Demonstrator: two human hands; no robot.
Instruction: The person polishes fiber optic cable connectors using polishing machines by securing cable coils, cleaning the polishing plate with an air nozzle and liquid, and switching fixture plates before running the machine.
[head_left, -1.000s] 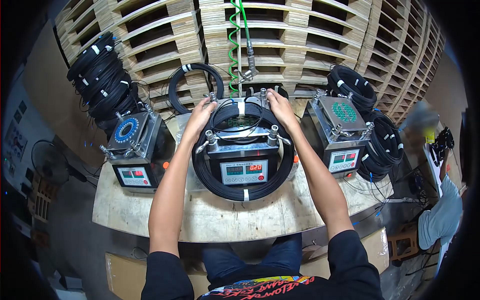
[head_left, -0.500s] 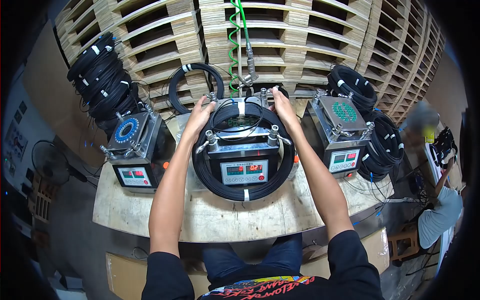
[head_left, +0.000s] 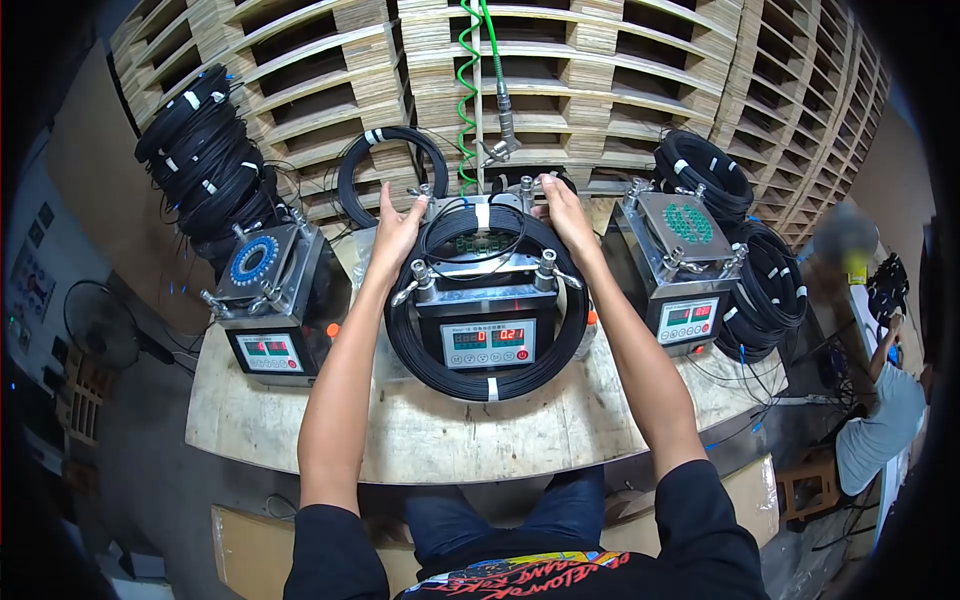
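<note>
Head camera: the person's left hand (head_left: 396,236) is loosely open, thumb and forefinger parted beside the far left metal post of a black, steel-topped machine with red digits (head_left: 488,345); the right hand (head_left: 567,220) bends beside the far right post — whether its fingers grip anything, I can't tell; a thick black cable coil with white bands (head_left: 440,377) rings the machine's display, between both forearms — over a pale wooden surface (head_left: 560,430).

The person's bare forearms (head_left: 345,385) forward and well apart, left hand (head_left: 398,238) loosely spread, right hand (head_left: 566,216) palm inward.
</note>
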